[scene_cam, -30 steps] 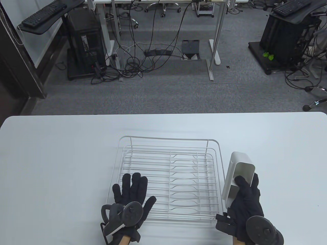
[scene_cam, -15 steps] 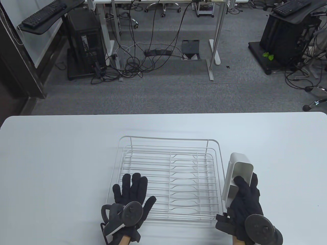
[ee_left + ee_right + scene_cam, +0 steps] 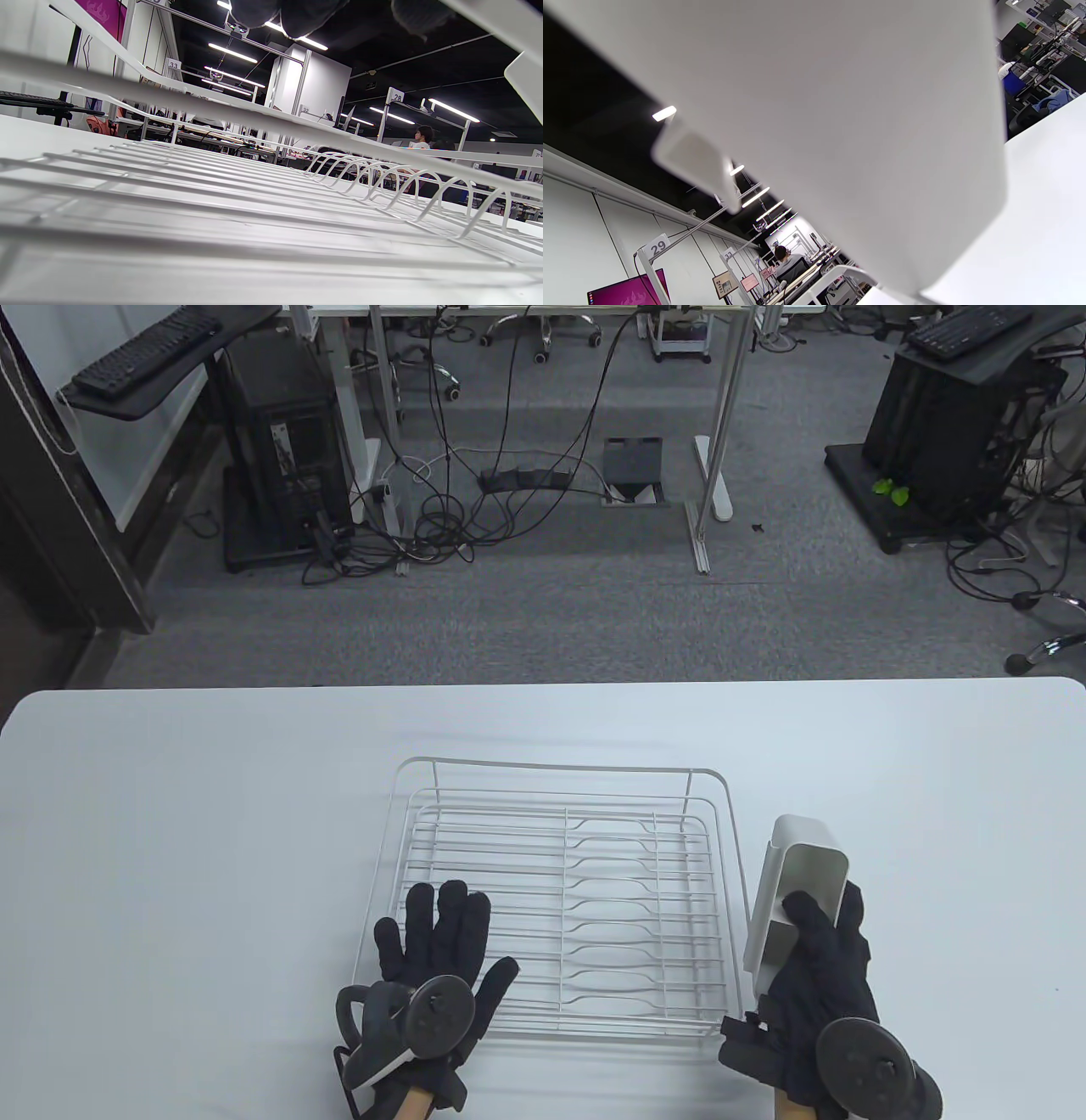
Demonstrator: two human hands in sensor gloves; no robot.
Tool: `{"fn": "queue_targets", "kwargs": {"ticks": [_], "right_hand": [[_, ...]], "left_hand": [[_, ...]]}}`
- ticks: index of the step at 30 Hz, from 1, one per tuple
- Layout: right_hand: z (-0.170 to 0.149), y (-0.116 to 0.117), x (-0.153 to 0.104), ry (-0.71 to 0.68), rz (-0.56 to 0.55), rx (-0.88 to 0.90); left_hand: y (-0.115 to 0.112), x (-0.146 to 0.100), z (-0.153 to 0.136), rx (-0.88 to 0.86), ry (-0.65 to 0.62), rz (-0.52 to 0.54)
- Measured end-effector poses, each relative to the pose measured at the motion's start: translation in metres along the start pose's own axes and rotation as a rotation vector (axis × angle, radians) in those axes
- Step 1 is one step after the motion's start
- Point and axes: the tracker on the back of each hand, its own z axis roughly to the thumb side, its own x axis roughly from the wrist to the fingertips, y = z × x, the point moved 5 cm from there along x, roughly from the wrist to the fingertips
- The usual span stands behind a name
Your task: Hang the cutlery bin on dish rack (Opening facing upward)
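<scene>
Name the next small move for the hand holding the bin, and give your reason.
Probably shift the bin left over the rack's right rail and lower it. The right hand holds it beside that rail, opening up, not yet hooked; the left hand rests on the rack.

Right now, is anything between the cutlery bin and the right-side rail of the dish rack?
Nothing visible. The right hand holds the cutlery bin just outside the dish rack; the left hand rests on its near-left corner.

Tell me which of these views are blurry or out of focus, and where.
Table view: sharp, evenly lit. Left wrist view: the dish rack blurs in its nearest wires, sharper farther back. Right wrist view: the cutlery bin fills the frame as a soft, featureless white surface.
</scene>
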Motion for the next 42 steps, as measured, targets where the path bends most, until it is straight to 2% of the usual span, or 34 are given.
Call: {"fn": "queue_targets", "kwargs": {"ticks": [10,42], "right_hand": [[0.000,0.000,0.000,0.008,-0.008,-0.025],[-0.006,0.019,0.005,0.005,0.155,-0.081]], "left_hand": [[0.000,0.000,0.000,0.000,0.000,0.000],[0.000,0.000,0.000,-0.002,0.001,-0.002]]}}
